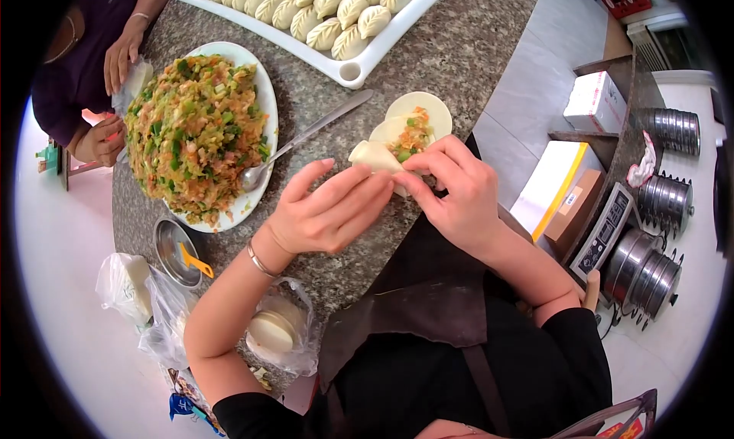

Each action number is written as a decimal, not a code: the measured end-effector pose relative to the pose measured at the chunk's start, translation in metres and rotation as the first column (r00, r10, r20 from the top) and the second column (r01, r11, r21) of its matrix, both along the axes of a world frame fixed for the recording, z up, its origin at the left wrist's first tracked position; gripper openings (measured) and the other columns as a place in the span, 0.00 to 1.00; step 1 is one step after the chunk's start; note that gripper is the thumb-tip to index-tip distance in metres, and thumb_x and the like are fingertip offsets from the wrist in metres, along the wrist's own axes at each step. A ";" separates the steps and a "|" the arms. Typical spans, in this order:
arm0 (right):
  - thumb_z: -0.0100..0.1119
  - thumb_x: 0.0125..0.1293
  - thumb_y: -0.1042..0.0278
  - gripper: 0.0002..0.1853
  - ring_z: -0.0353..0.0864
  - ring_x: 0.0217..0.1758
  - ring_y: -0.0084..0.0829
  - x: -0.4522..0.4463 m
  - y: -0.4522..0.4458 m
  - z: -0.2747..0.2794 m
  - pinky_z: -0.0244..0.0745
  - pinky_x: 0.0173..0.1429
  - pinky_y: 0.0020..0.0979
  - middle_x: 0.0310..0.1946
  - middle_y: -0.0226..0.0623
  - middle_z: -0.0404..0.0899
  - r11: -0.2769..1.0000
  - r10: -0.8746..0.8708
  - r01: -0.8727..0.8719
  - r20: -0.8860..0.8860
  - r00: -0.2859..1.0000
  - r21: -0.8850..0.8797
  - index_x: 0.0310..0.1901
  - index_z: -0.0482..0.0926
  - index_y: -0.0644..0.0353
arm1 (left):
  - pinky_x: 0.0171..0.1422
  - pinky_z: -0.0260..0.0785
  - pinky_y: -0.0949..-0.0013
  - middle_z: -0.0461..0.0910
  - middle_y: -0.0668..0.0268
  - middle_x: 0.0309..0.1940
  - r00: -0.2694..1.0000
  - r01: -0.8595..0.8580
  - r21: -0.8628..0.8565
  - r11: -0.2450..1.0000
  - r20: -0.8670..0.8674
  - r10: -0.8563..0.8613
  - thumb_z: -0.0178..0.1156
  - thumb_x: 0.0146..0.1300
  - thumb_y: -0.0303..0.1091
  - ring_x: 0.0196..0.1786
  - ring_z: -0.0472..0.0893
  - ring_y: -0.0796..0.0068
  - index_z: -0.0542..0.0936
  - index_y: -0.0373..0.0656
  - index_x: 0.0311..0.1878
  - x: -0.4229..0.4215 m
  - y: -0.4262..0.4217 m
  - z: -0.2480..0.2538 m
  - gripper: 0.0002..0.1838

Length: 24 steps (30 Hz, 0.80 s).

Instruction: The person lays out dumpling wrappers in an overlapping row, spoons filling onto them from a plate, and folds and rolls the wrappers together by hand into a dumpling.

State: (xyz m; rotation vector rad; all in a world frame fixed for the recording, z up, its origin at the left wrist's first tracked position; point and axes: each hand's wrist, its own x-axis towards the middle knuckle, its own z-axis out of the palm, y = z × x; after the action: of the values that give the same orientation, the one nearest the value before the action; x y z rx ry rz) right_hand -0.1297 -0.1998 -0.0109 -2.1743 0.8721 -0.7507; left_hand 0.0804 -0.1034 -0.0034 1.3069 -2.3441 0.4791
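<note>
A partly folded dumpling [376, 157] is held between both my hands above the counter. My left hand [329, 208] supports it from the left, fingers bent around its lower side. My right hand [451, 185] pinches the wrapper's edge with thumb and index finger. Just beyond lies a round wrapper [436, 108] with orange and green filling [413, 135] showing beside it. To the left, a white oval plate [267, 110] bears a heap of chopped filling [195, 133], and a metal spoon [321, 123] rests on its rim, its handle over the counter.
A white tray [306, 50] of pleated dumplings stands at the top. A metal bowl [172, 252] and a bag of round wrappers [274, 328] are at lower left. Across the counter, a co-worker's hands [122, 63] are beside the plate. Boxes and metal pots stand at right.
</note>
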 end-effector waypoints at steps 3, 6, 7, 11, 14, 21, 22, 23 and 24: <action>0.75 0.63 0.63 0.08 0.84 0.29 0.34 -0.001 -0.002 -0.002 0.77 0.32 0.34 0.33 0.29 0.79 1.000 -0.005 0.005 -0.003 1.000 -0.004 0.35 0.84 0.54 | 0.66 0.71 0.61 0.87 0.76 0.55 1.000 0.000 0.025 1.000 0.016 0.000 0.65 0.65 0.36 0.60 0.83 0.77 0.89 0.54 0.45 -0.001 -0.003 0.002 0.08; 0.74 0.63 0.64 0.08 0.84 0.29 0.34 -0.002 -0.003 -0.006 0.77 0.32 0.34 0.32 0.29 0.79 1.000 -0.012 0.012 0.019 1.000 -0.001 0.35 0.84 0.54 | 0.70 0.69 0.59 0.87 0.76 0.56 1.000 0.000 0.045 0.999 0.029 -0.002 0.65 0.66 0.37 0.63 0.82 0.77 0.89 0.54 0.44 -0.002 -0.008 0.003 0.07; 0.75 0.63 0.64 0.08 0.84 0.29 0.34 -0.002 -0.003 -0.007 0.77 0.32 0.34 0.32 0.30 0.79 1.000 -0.008 0.009 0.028 1.000 -0.006 0.36 0.84 0.54 | 0.72 0.68 0.58 0.87 0.76 0.56 1.000 -0.005 0.058 0.998 0.031 0.003 0.65 0.67 0.38 0.63 0.82 0.77 0.88 0.54 0.44 -0.003 -0.009 0.003 0.07; 0.76 0.60 0.63 0.09 0.83 0.29 0.33 -0.005 -0.002 -0.006 0.77 0.31 0.34 0.32 0.29 0.78 0.995 -0.021 0.023 0.021 1.000 -0.096 0.38 0.85 0.52 | 0.76 0.63 0.56 0.89 0.75 0.55 0.998 0.003 0.114 0.993 0.058 -0.010 0.63 0.69 0.38 0.64 0.82 0.75 0.90 0.53 0.51 -0.002 -0.010 0.005 0.11; 0.80 0.55 0.66 0.13 0.82 0.28 0.32 -0.008 0.000 -0.003 0.76 0.30 0.33 0.32 0.32 0.80 0.969 0.051 -0.043 0.027 0.998 -0.242 0.39 0.85 0.55 | 0.76 0.63 0.55 0.89 0.75 0.55 0.999 0.011 0.142 0.990 0.051 -0.018 0.64 0.69 0.37 0.65 0.82 0.74 0.89 0.53 0.51 -0.001 -0.010 0.004 0.11; 0.78 0.56 0.60 0.13 0.84 0.32 0.31 -0.007 -0.001 -0.006 0.77 0.33 0.33 0.31 0.28 0.77 0.966 0.010 -0.012 -0.008 1.000 -0.257 0.39 0.84 0.51 | 0.78 0.61 0.53 0.88 0.73 0.58 0.999 0.005 0.149 0.989 0.034 -0.011 0.65 0.67 0.37 0.65 0.82 0.73 0.89 0.54 0.53 0.002 -0.009 0.001 0.13; 0.78 0.56 0.60 0.13 0.84 0.32 0.31 -0.007 -0.001 -0.006 0.77 0.33 0.33 0.31 0.28 0.77 0.967 0.008 -0.010 -0.007 1.000 -0.256 0.39 0.84 0.51 | 0.78 0.61 0.52 0.87 0.73 0.58 0.999 -0.001 0.141 0.990 0.034 -0.004 0.65 0.67 0.38 0.66 0.82 0.72 0.88 0.54 0.54 0.002 -0.009 0.000 0.13; 0.78 0.56 0.60 0.13 0.84 0.32 0.32 -0.007 -0.002 -0.007 0.78 0.34 0.34 0.31 0.28 0.78 0.971 0.004 -0.007 -0.011 1.000 -0.237 0.39 0.84 0.51 | 0.78 0.61 0.52 0.87 0.73 0.58 0.999 0.000 0.142 0.990 0.035 -0.005 0.65 0.67 0.38 0.66 0.82 0.72 0.88 0.54 0.54 0.002 -0.010 0.001 0.13; 0.78 0.56 0.60 0.13 0.84 0.33 0.32 -0.007 -0.002 -0.007 0.78 0.34 0.34 0.31 0.28 0.78 0.976 0.001 -0.005 -0.015 1.000 -0.219 0.38 0.83 0.51 | 0.79 0.61 0.52 0.87 0.72 0.58 0.999 0.007 0.157 0.988 0.044 -0.014 0.65 0.66 0.37 0.66 0.82 0.72 0.88 0.54 0.54 0.002 -0.013 0.003 0.14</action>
State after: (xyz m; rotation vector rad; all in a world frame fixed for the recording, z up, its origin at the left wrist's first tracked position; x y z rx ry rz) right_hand -0.1369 -0.2014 -0.0184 -2.3759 0.8264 -0.8648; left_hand 0.0824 -0.1165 -0.0007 1.3655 -2.4670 0.3295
